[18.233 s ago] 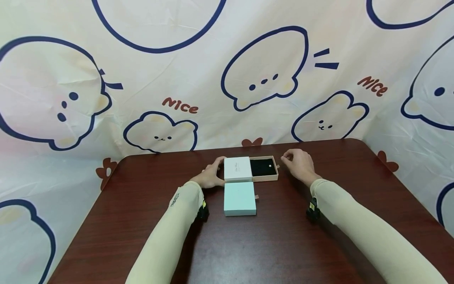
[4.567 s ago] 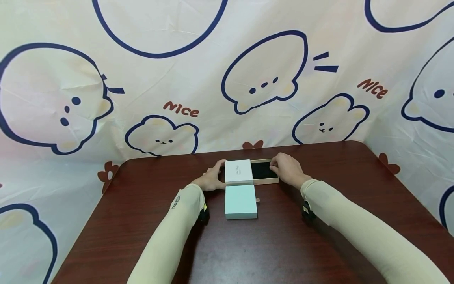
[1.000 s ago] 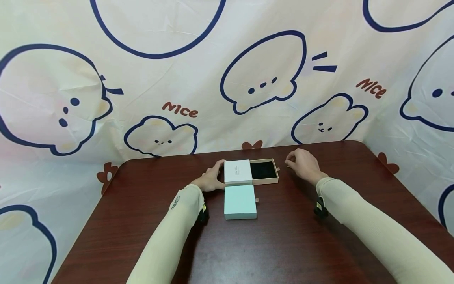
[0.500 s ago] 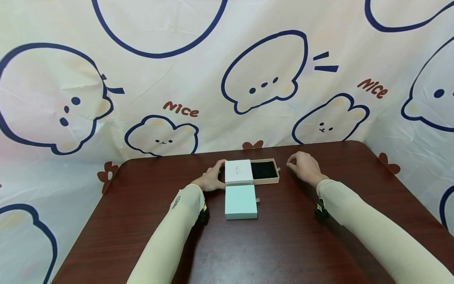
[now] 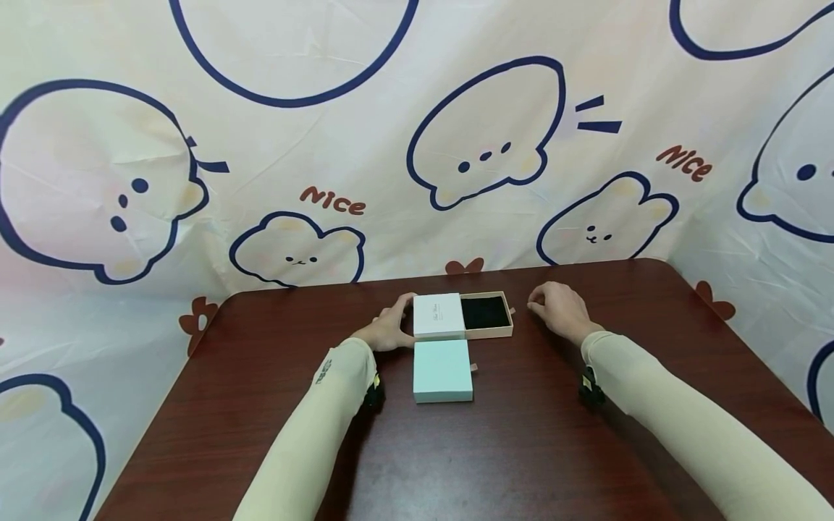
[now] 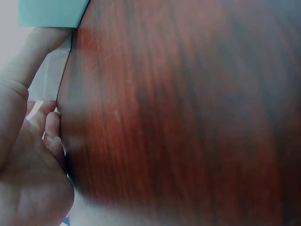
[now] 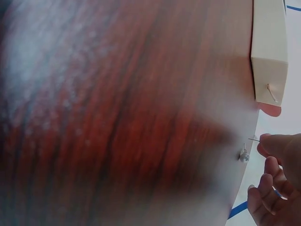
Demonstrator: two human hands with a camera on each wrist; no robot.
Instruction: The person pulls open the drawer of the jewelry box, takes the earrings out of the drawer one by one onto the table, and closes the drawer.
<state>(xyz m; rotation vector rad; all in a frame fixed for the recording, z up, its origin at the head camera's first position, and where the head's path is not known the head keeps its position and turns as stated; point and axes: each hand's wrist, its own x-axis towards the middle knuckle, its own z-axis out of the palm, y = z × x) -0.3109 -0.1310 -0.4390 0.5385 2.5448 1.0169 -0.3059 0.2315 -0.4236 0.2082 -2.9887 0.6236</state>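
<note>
A white jewelry box (image 5: 437, 316) has its drawer (image 5: 488, 334) slid out to the right, showing a bare black pad (image 5: 483, 312). My left hand (image 5: 388, 328) grips the sleeve's left side, thumb at the near edge; in the left wrist view the thumb runs along the box's pale side (image 6: 49, 77). Right of the drawer, my right hand (image 5: 562, 311) pinches an earring, whose thin metal pin (image 7: 254, 139) sticks out of the fingertips. A shiny pearl-like bead (image 7: 244, 156) with a short stem shows just below them; I cannot tell whether it belongs to that pin.
A light teal box (image 5: 442, 370) with a small ribbon tab (image 5: 473, 367) lies directly in front of the white one. Both stand on a dark brown wooden table (image 5: 521, 449). A cartoon-printed cloth (image 5: 391, 145) hangs behind the table's back edge.
A pearl sat on the black pad 18 seconds ago; my right hand reached over the pad, then drew back right, leaving it bare. The left hand held its place; little moved this last second.
</note>
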